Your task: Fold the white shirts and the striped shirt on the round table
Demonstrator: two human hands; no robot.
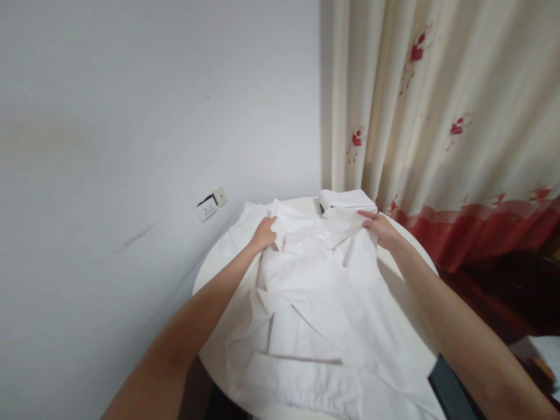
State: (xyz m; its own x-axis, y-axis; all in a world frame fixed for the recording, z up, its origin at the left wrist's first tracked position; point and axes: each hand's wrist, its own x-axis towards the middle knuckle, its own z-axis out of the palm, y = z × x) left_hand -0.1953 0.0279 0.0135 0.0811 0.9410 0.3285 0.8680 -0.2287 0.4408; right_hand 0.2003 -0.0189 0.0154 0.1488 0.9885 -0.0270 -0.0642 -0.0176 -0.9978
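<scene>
- The white garment lies spread across the round tabletop. It fills the centre and lower middle of the frame, and its far edge is bunched up just below the frame's centre.
- My left hand is curled shut with a fold of the cloth gathered in its fingers, a little left of centre.
- My right hand is nearly flat, fingers stretched out along the garment's far right corner. It looks to be resting on the fabric rather than clearly gripping it.
- I judge the work in hand to be evening out that far edge. It would go best if both hands take the cloth at matching points and draw apart gently, so the creases between them flatten.
- I would take a proper hold with the right hand first; a flat palm may just slide over the cloth.
- The folded white stack sits just beyond the right hand, so I would watch not to nudge it.
- Diagonal folds cross the near half of the garment. I would pull lightly at the far edge so they don't twist further.
- The curtain hangs at the upper right, apart from the cloth.
</scene>
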